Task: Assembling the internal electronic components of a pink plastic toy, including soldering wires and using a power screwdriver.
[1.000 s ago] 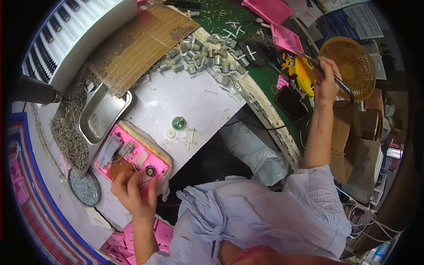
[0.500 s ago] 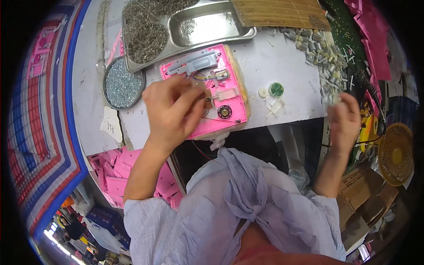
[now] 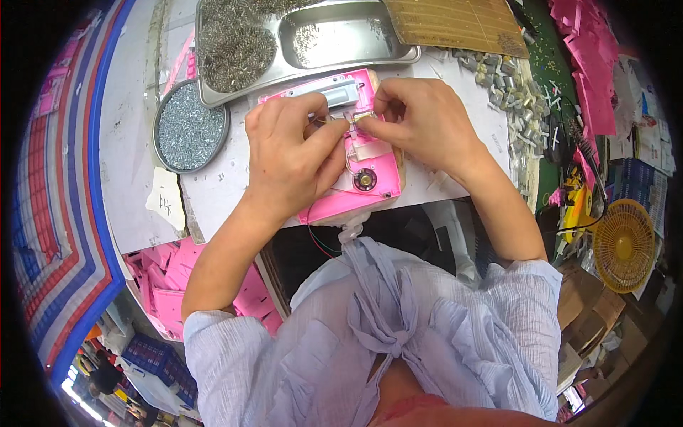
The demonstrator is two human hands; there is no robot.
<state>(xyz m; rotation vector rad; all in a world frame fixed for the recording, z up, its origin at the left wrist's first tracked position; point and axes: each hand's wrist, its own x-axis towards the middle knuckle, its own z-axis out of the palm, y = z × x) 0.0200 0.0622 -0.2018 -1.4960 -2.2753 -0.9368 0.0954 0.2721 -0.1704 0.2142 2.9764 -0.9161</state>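
Note:
A pink plastic housing (image 3: 356,203) lies on the worktable in front of me, on a pale pad. It carries a grey tray-like part (image 3: 341,95), a whitish plastic piece (image 3: 370,150), a small round black speaker (image 3: 365,179) and thin wires. Over its left half is my left hand (image 3: 292,146), thumb and fingers closed in a pinch. From the right, my right hand (image 3: 427,124) pinches at the same spot, the fingertips of both hands almost meeting. Whatever small part is between them is mostly covered by the fingers.
A round dish of small screws (image 3: 161,128) stands left of the housing. Behind is a metal tray (image 3: 288,67) with many small springs, partly under a brown board (image 3: 462,28). Small metal motors (image 3: 523,107) are heaped at right. A yellow fan (image 3: 624,245) stands at far right.
My right hand has swung left from beside the motor heap onto the housing, covering the green round item. My left hand has stayed over the housing, its fingertips now meeting the right's.

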